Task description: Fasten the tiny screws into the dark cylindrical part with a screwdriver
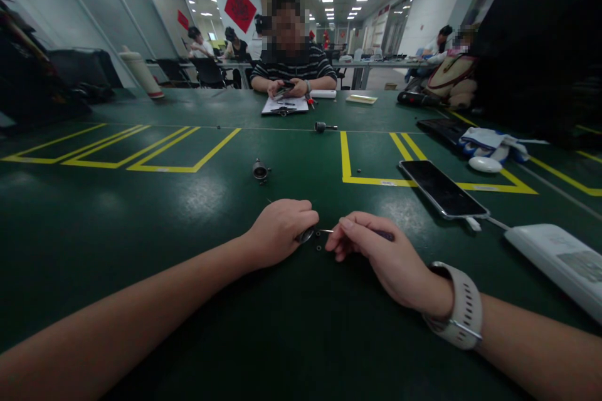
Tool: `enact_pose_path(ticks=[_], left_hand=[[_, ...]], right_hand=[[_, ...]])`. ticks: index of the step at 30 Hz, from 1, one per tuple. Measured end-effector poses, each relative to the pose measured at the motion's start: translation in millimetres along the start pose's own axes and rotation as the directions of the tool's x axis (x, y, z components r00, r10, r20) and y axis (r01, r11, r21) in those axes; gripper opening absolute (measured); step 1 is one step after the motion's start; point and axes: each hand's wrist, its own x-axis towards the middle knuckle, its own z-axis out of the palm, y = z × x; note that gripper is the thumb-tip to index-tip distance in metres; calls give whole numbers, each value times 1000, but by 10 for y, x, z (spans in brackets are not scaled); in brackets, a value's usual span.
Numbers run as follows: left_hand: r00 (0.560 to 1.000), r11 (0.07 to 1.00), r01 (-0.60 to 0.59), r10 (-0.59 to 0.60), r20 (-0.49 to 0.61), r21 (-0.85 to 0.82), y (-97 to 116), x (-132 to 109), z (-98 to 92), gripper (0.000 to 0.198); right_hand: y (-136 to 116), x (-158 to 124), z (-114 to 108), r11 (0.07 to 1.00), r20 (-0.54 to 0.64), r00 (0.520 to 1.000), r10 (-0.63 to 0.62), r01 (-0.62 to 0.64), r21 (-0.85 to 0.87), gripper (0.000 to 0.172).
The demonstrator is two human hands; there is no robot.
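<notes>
My left hand [285, 232] is closed around a dark round metal part [306, 236], whose open rim shows below the fingers. A thin tip sticks out behind that hand; what it belongs to is hidden. My right hand [371, 244] grips a small screwdriver [386, 235] with a dark handle, its thin metal shaft directed at the round part. Whether the tip touches it I cannot tell. Two tiny nut-like rings lie on the table between the hands, one of them a small nut [318, 248]. Farther off stands a cup-shaped metal part [259, 169] with tiny pieces beside it.
Another metal part with a shaft [324, 127] lies farther back on the green table [226, 338]. To the right are a phone [444, 188], a white power bank [555, 263] and gloves [493, 141]. A person sits opposite, behind a clipboard [285, 105].
</notes>
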Motion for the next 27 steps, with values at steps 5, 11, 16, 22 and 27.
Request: enact_pose_path(ticks=[5,11,16,22,27], left_hand=[[1000,1000,9,-10,7,16,7,0,-6,14],[1000,998,-10,10,4,60,16,-5,-13,15],[1000,1000,13,-13,-20,8,4,-8,-8,15],[999,998,30,-32,-30,-63,-6,-4,-6,15],[999,996,48,-49,-13,-72,6,2,-13,14]], right_hand=[[16,82,-60,953,29,990,136,-139,269,26],[28,75,-48,961,29,995,100,-104,258,26],[58,80,-57,951,64,994,87,-102,292,27],[45,87,-78,934,62,992,108,-122,336,26],[47,73,-89,945,53,994,99,-110,307,27]])
